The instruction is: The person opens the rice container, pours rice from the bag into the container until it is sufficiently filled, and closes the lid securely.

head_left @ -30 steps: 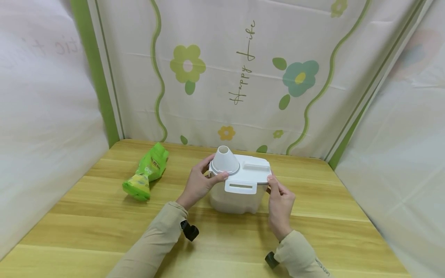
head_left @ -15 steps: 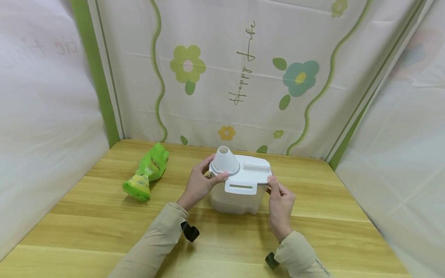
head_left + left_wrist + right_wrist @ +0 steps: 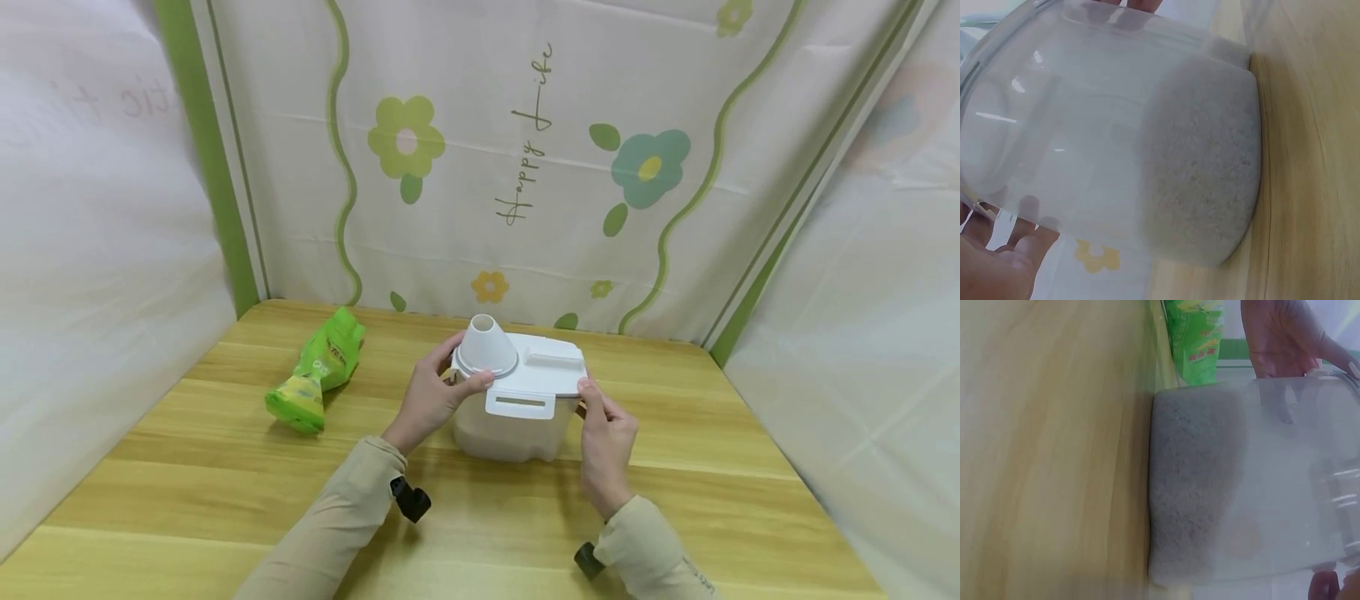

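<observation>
A clear plastic storage container stands upright on the table, its lower part filled with pale grains that look like rice. Its white lid lies on top, bearing a white cone-shaped cap with a hole at its tip. A slotted white clip hangs at the lid's front edge. My left hand holds the container's left end, thumb on the lid beside the cone. At the opposite end, my right hand grips the right front corner, thumb on the lid's edge and fingers below the rim.
A crumpled green bag, pinched in at its middle, lies on the wooden table left of the container. Behind the table hangs a white curtain with printed flowers. Further pale fabric walls stand at both sides.
</observation>
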Tool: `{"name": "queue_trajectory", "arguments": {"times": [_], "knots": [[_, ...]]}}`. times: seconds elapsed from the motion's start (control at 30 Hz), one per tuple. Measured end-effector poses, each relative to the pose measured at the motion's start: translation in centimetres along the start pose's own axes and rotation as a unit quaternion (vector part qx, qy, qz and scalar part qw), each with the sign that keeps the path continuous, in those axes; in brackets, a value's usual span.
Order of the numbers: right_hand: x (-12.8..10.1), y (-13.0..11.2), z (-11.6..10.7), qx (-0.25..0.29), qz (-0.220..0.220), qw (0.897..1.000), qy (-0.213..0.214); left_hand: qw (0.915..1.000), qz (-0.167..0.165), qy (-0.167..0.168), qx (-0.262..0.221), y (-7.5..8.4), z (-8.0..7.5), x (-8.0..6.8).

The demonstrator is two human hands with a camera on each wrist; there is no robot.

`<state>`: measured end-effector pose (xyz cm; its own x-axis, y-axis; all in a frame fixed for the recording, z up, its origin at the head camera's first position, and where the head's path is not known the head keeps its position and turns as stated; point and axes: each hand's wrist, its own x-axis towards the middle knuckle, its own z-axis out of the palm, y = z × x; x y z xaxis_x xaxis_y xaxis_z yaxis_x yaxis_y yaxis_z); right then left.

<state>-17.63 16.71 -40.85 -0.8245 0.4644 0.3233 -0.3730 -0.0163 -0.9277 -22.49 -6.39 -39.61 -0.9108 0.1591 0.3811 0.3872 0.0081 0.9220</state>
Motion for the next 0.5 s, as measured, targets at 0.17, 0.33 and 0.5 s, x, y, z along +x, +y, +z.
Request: {"name": "queue_trajectory", "arguments": {"times": [0.17, 0.33, 0.5], "knots": [[0.9, -0.8, -1.1, -0.029, 0.017, 0.998, -0.045, 0.9997, 0.000, -0.020, 0.013, 0.2, -0.3, 0.1], [1.8, -2.0, -1.8, -0.066, 0.027, 0.992, -0.101, 0.9977, 0.012, -0.040, 0.054, 1.4, -0.6, -0.3], [2.8, -3.0, -2.1, -0.080, 0.033, 0.981, -0.176, 0.9962, -0.006, -0.005, 0.086, 3.8, -0.5, -2.1]]}}
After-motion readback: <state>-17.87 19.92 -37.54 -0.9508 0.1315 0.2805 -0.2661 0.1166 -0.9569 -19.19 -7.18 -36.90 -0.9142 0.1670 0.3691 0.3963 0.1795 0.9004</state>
